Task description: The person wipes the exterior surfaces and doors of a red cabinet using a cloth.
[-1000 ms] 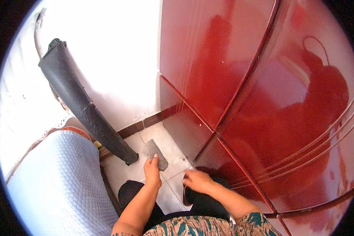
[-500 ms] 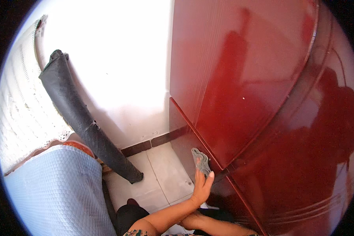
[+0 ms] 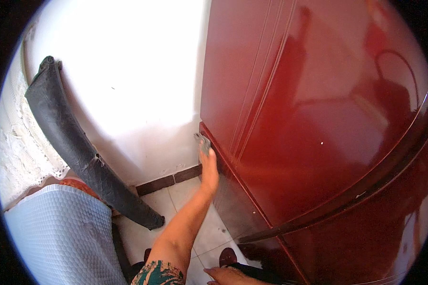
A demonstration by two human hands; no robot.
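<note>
While the person stretched out along the red cabinet (image 3: pixel 280 123), the left hand (image 3: pixel 209 168) gripped a small grey cloth (image 3: pixel 206 148) in its fingers, with the thumb on the side toward the cabinet. Cloth and fingertips were at the cabinet's far left edge, by the upper end of its raised trim strip (image 3: pixel 238 176); from where I stood I couldn't tell how firmly they touched it. The right hand (image 3: pixel 218 274) was low before the cabinet, half cut off from view, so I couldn't tell whether it was open or closed. A dark red shoe (image 3: pixel 227 257) stood just beside the cabinet's lower part on the tiled floor (image 3: pixel 209 237). Left of the cabinet rose a white wall (image 3: pixel 138 95), and a long black bundle (image 3: pixel 81 147) slanted in front of it. Farther left of the cabinet lay a pale blue quilted cover (image 3: pixel 62 228).
</note>
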